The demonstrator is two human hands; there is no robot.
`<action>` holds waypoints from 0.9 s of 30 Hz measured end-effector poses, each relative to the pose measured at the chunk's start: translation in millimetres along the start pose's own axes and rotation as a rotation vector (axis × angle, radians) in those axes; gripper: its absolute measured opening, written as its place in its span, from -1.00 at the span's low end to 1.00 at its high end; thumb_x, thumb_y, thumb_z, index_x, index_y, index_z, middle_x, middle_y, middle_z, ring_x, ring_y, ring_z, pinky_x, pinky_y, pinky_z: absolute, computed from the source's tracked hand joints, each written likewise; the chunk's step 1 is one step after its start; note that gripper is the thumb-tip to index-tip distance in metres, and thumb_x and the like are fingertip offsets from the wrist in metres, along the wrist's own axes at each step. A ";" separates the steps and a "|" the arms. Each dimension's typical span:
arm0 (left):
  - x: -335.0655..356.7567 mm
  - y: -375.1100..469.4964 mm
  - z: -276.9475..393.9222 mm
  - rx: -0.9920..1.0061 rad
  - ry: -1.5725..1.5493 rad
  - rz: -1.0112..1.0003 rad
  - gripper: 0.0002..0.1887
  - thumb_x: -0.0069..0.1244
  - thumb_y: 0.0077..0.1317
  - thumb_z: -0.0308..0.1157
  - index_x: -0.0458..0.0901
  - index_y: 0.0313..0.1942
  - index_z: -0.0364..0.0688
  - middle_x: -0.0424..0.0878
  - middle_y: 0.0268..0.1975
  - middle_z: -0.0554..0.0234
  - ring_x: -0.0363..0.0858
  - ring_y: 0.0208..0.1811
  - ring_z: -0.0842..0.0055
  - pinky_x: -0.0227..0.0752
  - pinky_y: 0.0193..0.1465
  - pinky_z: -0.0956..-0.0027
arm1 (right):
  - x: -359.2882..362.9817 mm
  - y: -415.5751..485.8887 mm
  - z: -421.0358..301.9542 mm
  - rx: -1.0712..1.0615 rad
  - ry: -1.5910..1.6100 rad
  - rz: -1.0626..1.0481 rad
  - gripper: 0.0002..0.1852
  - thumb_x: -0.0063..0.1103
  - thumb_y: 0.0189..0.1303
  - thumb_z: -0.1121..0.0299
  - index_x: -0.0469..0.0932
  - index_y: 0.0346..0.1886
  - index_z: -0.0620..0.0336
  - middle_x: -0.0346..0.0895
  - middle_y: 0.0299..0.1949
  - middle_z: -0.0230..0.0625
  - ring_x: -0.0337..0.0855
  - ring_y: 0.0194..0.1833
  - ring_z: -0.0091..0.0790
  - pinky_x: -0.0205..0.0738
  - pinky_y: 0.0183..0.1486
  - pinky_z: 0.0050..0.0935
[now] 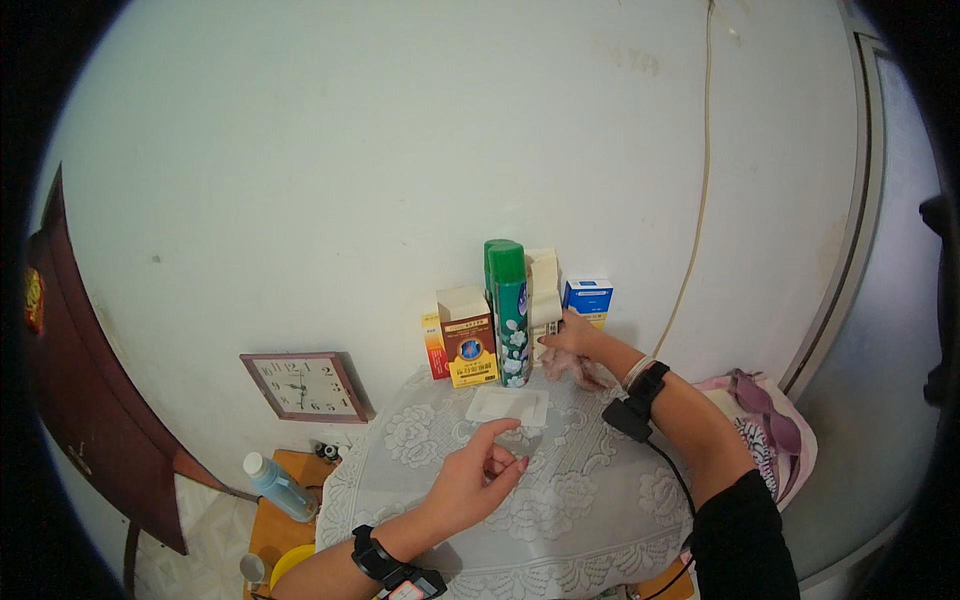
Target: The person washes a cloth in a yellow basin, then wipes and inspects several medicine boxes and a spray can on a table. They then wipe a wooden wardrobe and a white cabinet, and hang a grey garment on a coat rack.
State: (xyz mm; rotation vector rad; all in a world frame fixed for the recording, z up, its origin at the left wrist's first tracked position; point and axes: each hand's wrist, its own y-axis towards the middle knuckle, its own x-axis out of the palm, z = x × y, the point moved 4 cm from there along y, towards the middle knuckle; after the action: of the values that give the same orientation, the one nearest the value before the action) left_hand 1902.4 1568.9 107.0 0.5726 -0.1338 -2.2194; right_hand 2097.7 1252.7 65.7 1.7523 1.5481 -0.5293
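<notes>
My right hand (pixel 574 334) reaches to the back of the lace-covered table (pixel 540 487), its fingers at a cream open-topped box (pixel 544 289); whether it grips the box is unclear. A crumpled pinkish cloth or bag (pixel 574 367) lies under that hand. My left hand (pixel 476 480) is over the table's middle, fingers apart and curled, holding nothing. Just beyond it lies a flat white packet or tray (pixel 508 406). Two green-capped spray cans (pixel 511 322) stand near the wall, beside an open brown and yellow carton (pixel 471 341). A blue and white box (pixel 589 298) stands behind my right hand.
A red and yellow box (pixel 435 345) stands left of the carton. A framed clock (pixel 306 388) is against the wall. A light-blue bottle (pixel 281 487) and a cup (pixel 253 570) are on a lower wooden surface at left. A pink bag with cloth items (pixel 784 435) sits at right.
</notes>
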 end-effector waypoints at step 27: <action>-0.6 -0.1 -1.2 0.150 0.047 0.039 -0.57 0.11 0.29 -0.45 0.39 0.14 -0.22 0.60 -0.27 0.18 0.60 -0.33 0.52 0.50 -0.33 0.46 | -50.3 -69.2 -52.1 0.090 0.546 0.082 -0.32 0.43 0.12 0.33 0.21 0.18 0.41 0.48 0.09 -0.11 0.50 0.12 -0.38 0.41 0.21 -0.42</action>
State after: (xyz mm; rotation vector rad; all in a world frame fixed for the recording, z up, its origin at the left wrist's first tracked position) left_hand 1903.3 1569.5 106.1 0.6975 -0.2873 -2.1684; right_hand 2012.9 1258.5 118.5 2.1372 1.8215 -0.0755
